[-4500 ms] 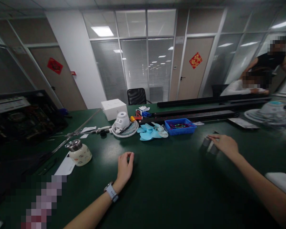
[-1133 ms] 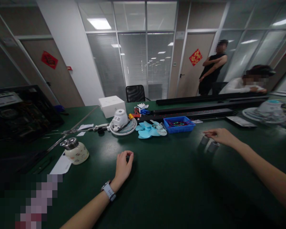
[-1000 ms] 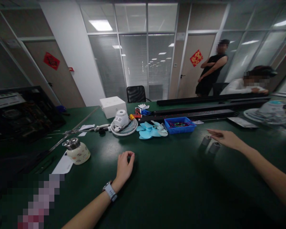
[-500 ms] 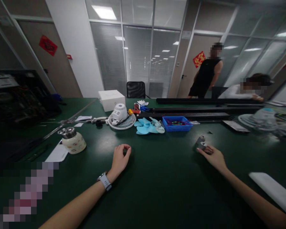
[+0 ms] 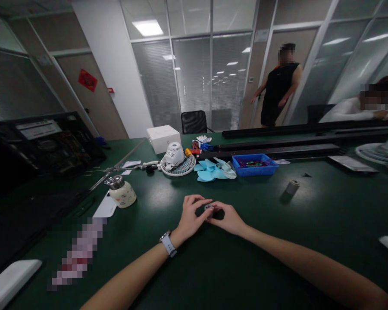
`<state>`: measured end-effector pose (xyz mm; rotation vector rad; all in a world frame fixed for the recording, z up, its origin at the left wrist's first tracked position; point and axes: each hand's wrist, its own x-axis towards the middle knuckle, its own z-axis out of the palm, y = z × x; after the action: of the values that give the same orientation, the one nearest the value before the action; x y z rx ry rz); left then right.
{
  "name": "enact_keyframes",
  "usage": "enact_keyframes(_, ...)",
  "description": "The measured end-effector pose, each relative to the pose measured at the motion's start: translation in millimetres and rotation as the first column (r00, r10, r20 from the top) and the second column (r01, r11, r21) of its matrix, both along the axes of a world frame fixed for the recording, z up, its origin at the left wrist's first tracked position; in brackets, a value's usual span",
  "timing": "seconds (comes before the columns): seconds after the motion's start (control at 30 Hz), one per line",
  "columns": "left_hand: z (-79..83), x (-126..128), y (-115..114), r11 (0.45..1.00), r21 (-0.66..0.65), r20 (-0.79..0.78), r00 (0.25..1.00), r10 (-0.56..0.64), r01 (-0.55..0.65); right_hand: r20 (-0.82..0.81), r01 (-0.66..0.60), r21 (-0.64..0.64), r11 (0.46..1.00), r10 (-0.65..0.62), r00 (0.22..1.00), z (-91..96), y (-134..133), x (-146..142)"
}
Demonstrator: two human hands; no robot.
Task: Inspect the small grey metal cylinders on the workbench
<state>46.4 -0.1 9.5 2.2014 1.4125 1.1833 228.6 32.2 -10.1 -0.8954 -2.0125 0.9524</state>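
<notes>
In front of me, my right hand (image 5: 228,218) pinches a small grey metal motor (image 5: 208,207) between thumb and fingers. My left hand (image 5: 192,215), with a watch on its wrist, curves around the same motor from the other side, its thumb against it. The fingers hide most of the motor's body. A second small motor (image 5: 292,187) stands on the green table (image 5: 168,275), farther off to the right of both hands. Light blue fan blades (image 5: 210,170) lie beyond my hands.
A blue tray (image 5: 257,171) with wires stands behind, beside a white fan part (image 5: 174,155) and a white box (image 5: 164,138). To the left are a cream jar (image 5: 124,196) and an opened computer case (image 5: 51,142). Two people are across the table, near long black rails (image 5: 297,150).
My right hand has come left to the middle with one motor, leaving the other standing on the table. My left hand has closed in around the held motor. The view has turned slightly.
</notes>
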Motion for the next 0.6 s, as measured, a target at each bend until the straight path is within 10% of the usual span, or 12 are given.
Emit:
enact_keyframes(0.3, 12.8, -15, 13, 0.998, 0.025, -0.007, 0.998, 0.063, -0.063, 0.012, -0.014, -0.046, 0.999, 0.015, 1.000, 0.0, 0, 3)
enact_keyframes(0.6, -29.9, -70, 12, 0.956, -0.100, -0.333, 0.915, 0.228, -0.275, 0.044, -0.016, -0.086, 0.996, 0.020, 0.999, 8.3, -3, 4)
